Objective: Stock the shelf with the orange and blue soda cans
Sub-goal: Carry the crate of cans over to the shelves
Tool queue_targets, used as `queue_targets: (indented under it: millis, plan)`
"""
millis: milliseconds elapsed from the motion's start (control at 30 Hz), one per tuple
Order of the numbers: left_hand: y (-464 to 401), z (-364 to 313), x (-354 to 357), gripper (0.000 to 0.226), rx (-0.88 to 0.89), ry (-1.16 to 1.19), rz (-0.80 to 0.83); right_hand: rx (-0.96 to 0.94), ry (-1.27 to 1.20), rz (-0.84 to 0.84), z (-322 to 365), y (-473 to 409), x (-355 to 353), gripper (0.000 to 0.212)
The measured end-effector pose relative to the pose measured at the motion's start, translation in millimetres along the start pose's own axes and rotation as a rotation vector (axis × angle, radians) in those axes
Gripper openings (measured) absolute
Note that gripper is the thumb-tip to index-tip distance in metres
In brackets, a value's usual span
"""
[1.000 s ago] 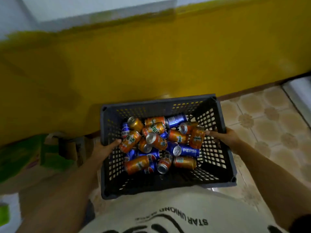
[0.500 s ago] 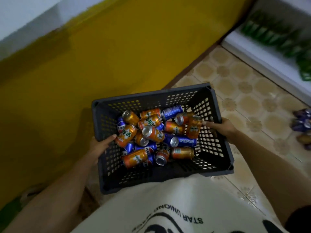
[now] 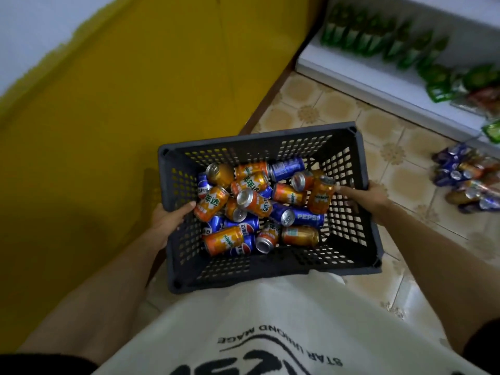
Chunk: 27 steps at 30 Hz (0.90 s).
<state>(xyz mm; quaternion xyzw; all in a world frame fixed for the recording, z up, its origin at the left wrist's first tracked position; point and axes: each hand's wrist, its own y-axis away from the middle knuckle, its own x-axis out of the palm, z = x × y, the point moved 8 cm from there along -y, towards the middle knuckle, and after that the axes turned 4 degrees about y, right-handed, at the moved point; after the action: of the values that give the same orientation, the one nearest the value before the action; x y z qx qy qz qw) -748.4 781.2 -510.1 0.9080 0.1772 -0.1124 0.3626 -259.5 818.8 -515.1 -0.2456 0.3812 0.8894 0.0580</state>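
The orange and blue aluminium soda cans (image 3: 257, 207) lie jumbled in the dark perforated plastic crate (image 3: 349, 220); the left hand (image 3: 169, 217) and right hand (image 3: 365, 194) clasp its short sides; the white shelf (image 3: 378, 79) lies ahead-right, nearer the right hand.

Below my chin hangs my white shirt (image 3: 284, 328) with dark lettering (upside down from here). A yellow wall (image 3: 130, 85) fills the left, meeting a patterned beige tile floor (image 3: 332, 109). Green packets (image 3: 378, 36) stand in blurred rows at the upper right, too smeared for me to read.
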Motion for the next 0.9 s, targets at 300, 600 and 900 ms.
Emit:
queue_targets:
  millis: [300,600,900]
  plan:
    - [-66,-131,118,0.061,0.018,-0.104,0.065,0.098,-0.085,-0.121,40,-77,-93,0.083]
    - [-166,-255,236,0.091,0.048,-0.113,0.104,0.127,-0.136,-0.242,111,-178,-168,0.066]
    - [-267,-395,326,0.098,0.057,-0.217,0.185,0.183,-0.235,-0.285,190,-261,-217,0.078]
